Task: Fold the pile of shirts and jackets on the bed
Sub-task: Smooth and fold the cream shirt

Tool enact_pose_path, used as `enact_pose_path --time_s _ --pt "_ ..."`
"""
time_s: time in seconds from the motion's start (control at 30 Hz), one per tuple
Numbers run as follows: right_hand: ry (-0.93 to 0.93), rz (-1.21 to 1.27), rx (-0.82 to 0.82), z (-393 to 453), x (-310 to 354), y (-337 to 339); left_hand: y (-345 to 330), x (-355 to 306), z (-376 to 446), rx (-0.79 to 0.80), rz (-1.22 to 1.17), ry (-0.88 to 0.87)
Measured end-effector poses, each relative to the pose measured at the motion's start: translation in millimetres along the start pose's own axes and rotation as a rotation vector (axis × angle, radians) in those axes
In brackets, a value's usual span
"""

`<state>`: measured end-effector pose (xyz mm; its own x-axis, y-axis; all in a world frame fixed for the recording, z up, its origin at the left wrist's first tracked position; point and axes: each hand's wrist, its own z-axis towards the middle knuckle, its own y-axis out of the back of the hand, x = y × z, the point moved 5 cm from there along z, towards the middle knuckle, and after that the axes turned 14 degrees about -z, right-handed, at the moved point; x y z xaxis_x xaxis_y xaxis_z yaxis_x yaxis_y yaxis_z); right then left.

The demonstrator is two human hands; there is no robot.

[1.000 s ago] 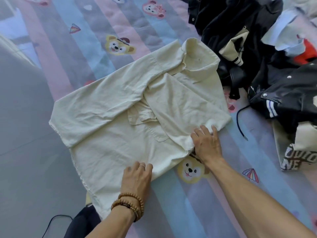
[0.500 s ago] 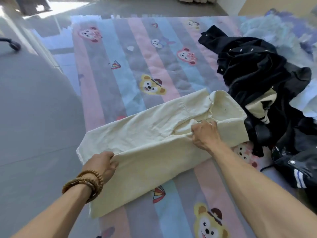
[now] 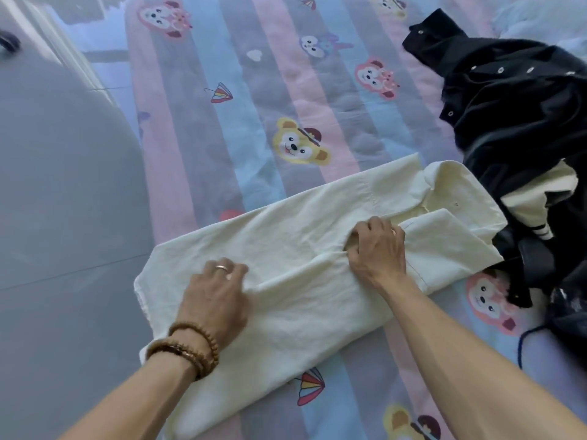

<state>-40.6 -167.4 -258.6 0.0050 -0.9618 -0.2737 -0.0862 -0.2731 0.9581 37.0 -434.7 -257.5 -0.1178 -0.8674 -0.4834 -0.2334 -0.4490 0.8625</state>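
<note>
A cream shirt (image 3: 295, 249) lies on the bed, folded lengthwise into a long strip. Its collar (image 3: 457, 185) points to the upper right and its hem hangs near the bed's left edge. My left hand (image 3: 219, 290), with a ring and bead bracelets, rests on the strip's lower half and presses the cloth down. My right hand (image 3: 378, 252) sits just below the collar, its fingers curled into a bunched fold of the shirt. The pile of dark jackets (image 3: 521, 115) lies to the right, touching the collar end.
The striped sheet (image 3: 260, 128) with cartoon bears and umbrellas covers the bed. Its left edge meets the grey floor (image 3: 57, 217). A black jacket with a cream and striped panel (image 3: 536, 198) sits right beside the shirt. A dark blue cord (image 3: 524, 341) trails at the lower right.
Both hands lifted the shirt's near side and folded it over onto the far side, making a narrow strip. My left hand moved from gripping the edge to lying on the cloth.
</note>
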Motion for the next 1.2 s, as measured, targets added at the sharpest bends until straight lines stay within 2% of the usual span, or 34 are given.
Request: enact_pose_path --time_s 0.07,0.13,0.17,0.23,0.27,0.37,0.47,0.57,0.7,0.73,0.83,0.93,0.97,1.0,1.07,1.1,1.13,1.2 --pt "-0.165 0.204 -0.209 -25 5 6 -29 -28 8 0.181 -0.021 -0.115" --pt "-0.139 0.353 -0.227 -55 22 1 -64 -33 12 0.422 0.012 -0.076" --pt "-0.060 0.371 -0.171 -71 31 -9 -76 -30 12 0.487 0.040 -0.071" --pt "0.089 0.233 -0.013 -85 32 -36 -90 -20 16 0.523 0.033 -0.056" --pt "0.072 0.150 0.069 -87 21 -52 -95 -14 14 0.560 0.027 -0.046" --pt "-0.179 0.055 0.258 -74 -19 -75 -97 -8 15 0.564 0.037 -0.040" --pt "-0.336 0.069 0.316 -74 -17 -69 -97 -12 16 0.553 0.029 -0.049" --pt "-0.408 0.161 0.343 -97 29 -55 -89 -16 17 0.629 0.001 -0.117" --pt "-0.464 0.212 0.357 -150 118 -34 -54 21 11 0.741 0.159 -0.517" --pt "-0.440 0.247 0.366 -163 146 -31 -44 38 10 0.759 0.176 -0.566" --pt "-0.470 0.389 0.366 -205 237 -9 -8 85 8 0.780 0.195 -0.610" --pt "-0.539 0.463 0.369 -236 287 13 21 114 9 0.662 0.085 -0.523" --pt "-0.641 0.511 0.309 -240 288 20 31 121 13 0.563 0.008 -0.445" --pt "-0.833 0.561 0.213 -246 282 26 40 130 20 0.461 -0.077 -0.327" --pt "-1.370 0.670 0.093 -262 262 33 54 142 34 0.346 -0.223 -0.106" --pt "-1.590 0.768 0.125 -270 259 30 56 144 37 0.337 -0.246 -0.075" --pt "-1.727 0.885 0.227 -275 259 24 55 142 40 0.349 -0.262 -0.073" --pt "-1.803 1.034 0.399 -280 268 18 50 140 43 0.387 -0.331 -0.031"
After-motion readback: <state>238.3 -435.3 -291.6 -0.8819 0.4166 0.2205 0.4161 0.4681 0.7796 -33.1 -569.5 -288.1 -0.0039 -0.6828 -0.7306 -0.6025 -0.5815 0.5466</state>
